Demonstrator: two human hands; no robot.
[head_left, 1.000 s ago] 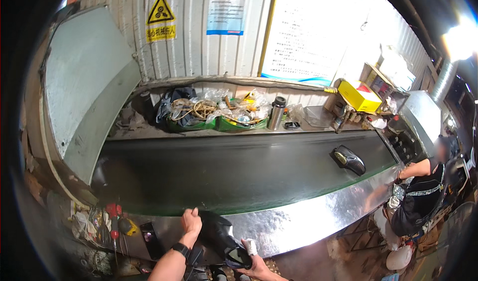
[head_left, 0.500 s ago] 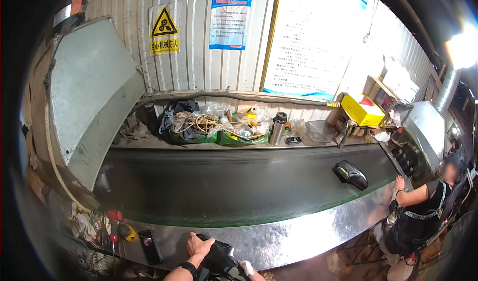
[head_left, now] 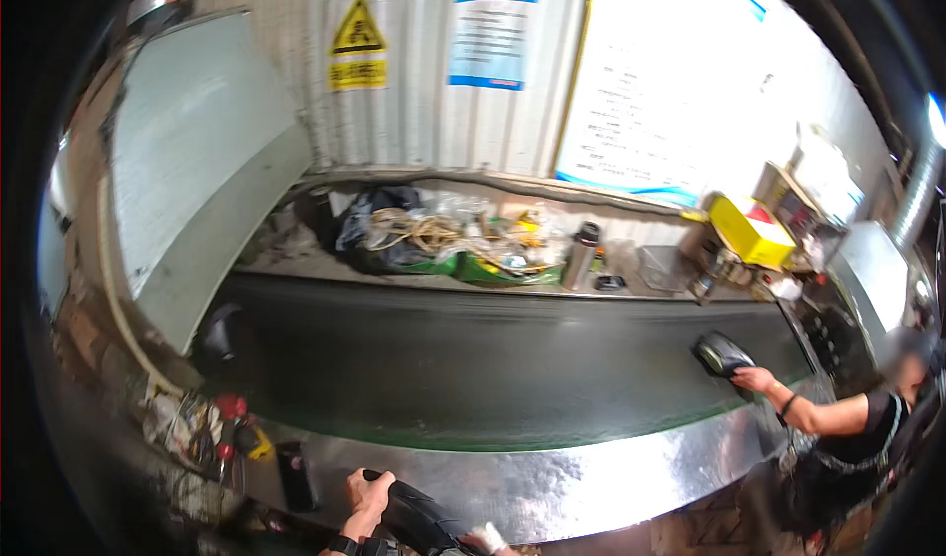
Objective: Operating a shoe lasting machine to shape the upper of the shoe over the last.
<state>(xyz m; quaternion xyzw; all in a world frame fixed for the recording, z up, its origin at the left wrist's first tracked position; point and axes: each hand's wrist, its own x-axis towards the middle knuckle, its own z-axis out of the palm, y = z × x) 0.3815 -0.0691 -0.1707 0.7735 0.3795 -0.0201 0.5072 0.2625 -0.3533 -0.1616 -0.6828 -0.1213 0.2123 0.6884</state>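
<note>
Left hand (head_left: 369, 495) at 6 o'clock of frame, fingers curled over the top of a black curved rubbery piece (head_left: 419, 519), looks like a tyre or thick tube section. Right hand (head_left: 485, 539) mostly cut off by the lower edge, white wrap or glove on it, touching the same piece from its 3 o'clock side; can't tell how far those fingers are closed. The piece sits just below the steel apron (head_left: 591, 482), not yet on the belt (head_left: 473, 374).

Step in hand, as I read it: lifting the black piece up to the conveyor. Next move needs a lift over the apron lip toward 12 o'clock and a clean two-hand release onto the belt; the piece looks bulky and floppy, so the grip has to hold through the lift.

Surface: dark belt, bare through the middle, green edge strip. At 3 o'clock a co-worker's hand (head_left: 754, 381) rests on a dark flat object (head_left: 720, 353) on the belt.

Room: corrugated metal wall, yellow warning sign (head_left: 357, 55), blue notice (head_left: 491, 34), big white board (head_left: 680, 83). Far ledge holds black bags and rope clutter (head_left: 414, 236), a steel flask (head_left: 582, 255), a yellow box (head_left: 751, 231). Grey hood panel (head_left: 187, 172) at 9 o'clock, red-handled tools (head_left: 225, 428) at 7 o'clock.
</note>
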